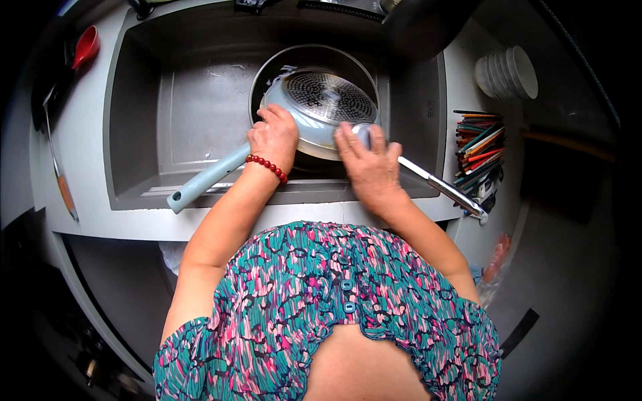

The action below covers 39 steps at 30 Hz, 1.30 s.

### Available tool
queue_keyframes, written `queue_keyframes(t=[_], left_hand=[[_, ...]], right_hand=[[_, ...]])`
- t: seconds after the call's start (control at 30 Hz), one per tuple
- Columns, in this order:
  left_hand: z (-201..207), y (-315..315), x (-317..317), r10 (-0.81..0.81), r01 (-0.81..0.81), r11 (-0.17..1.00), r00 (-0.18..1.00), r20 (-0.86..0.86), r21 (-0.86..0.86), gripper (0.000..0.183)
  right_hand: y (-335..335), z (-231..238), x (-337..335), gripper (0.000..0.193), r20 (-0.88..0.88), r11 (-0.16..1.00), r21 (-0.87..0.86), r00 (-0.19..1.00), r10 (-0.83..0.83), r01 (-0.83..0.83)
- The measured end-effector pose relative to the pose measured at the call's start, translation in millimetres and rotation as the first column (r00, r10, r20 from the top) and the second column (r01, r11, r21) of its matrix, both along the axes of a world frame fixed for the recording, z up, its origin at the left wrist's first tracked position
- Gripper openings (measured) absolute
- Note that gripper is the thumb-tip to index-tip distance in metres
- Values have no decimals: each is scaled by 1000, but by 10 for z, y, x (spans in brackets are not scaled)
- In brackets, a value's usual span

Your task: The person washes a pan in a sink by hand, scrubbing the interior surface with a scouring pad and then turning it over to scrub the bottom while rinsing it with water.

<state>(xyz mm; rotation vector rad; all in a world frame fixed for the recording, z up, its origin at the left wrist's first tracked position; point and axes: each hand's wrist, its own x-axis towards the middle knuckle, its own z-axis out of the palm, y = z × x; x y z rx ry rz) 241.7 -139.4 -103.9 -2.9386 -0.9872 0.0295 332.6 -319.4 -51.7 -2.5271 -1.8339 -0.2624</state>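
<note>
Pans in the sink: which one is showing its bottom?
The light blue pan, with the matching handle by the left hand. Its patterned metal base faces up, while the larger dark pan underneath shows its inside.

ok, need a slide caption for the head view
Left hand and right hand on an upturned light-blue pan over another pan, in a grey sink.
</note>
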Motion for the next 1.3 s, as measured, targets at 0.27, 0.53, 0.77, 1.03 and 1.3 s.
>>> queue_keyframes(t=[0.27,0.53,0.77,1.03,1.3], left_hand=[[6,20,57,17,-18,998,1000,-5,-53,38],[-13,22,73,15,-15,1000,1000,20,2,32],[-24,63,12,27,-25,997,999,33,-68,31],[-9,116,35,-3,7,999,997,71,-53,30],[5,297,-44,-6,17,975,999,53,-221,32]], right_hand=[[232,30,-250,43,53,1000,-16,999,-11,12],[78,26,-22,42,80,993,-64,992,-96,101],[85,64,-97,43,49,993,-15,992,118,-117],[200,91,-40,45,73,968,-74,967,245,-239],[-54,80,455,46,-2,964,44,965,264,-263]])
